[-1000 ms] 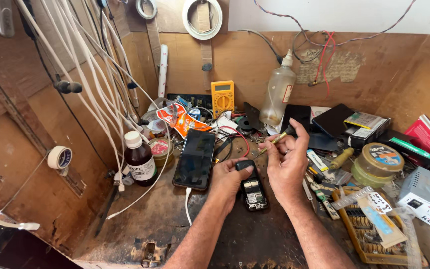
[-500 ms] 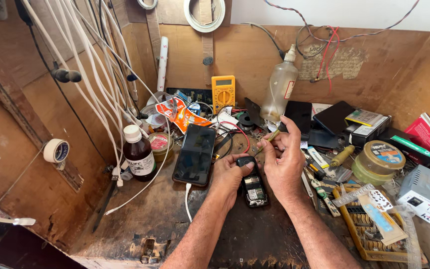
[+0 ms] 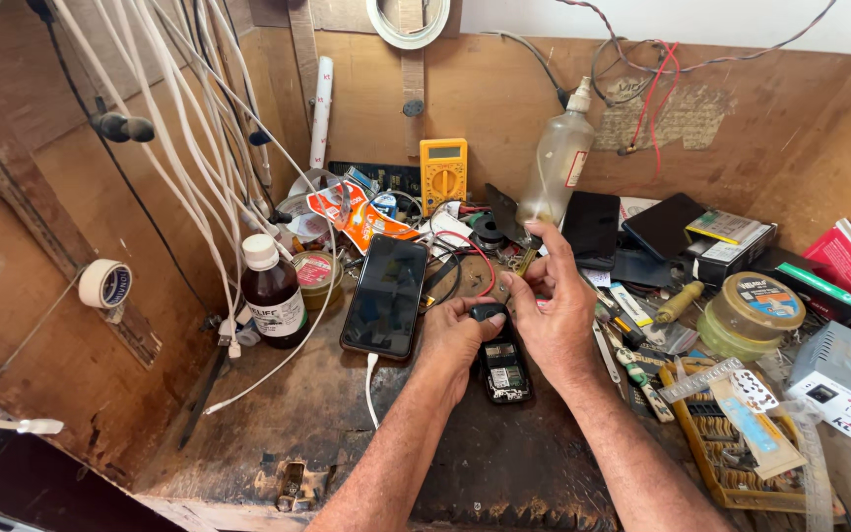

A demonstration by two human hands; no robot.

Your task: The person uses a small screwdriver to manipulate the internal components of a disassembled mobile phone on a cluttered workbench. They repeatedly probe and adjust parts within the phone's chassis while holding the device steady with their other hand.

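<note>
Head view: left hand [image 3: 453,330] pinches small black part [image 3: 488,313] above opened phone [image 3: 504,369] on the bench [image 3: 278,424]; right hand [image 3: 556,305] fingers curl at it. Light, rigid, probably fragile; grip by edges.

The worn, rough wooden bench [image 3: 278,424] carries a glossy glass-faced smartphone [image 3: 386,294], a brown glass bottle [image 3: 272,294] and a cloudy plastic bottle [image 3: 556,163].

bare bench [image 3: 327,414] near, clutter behind
</note>
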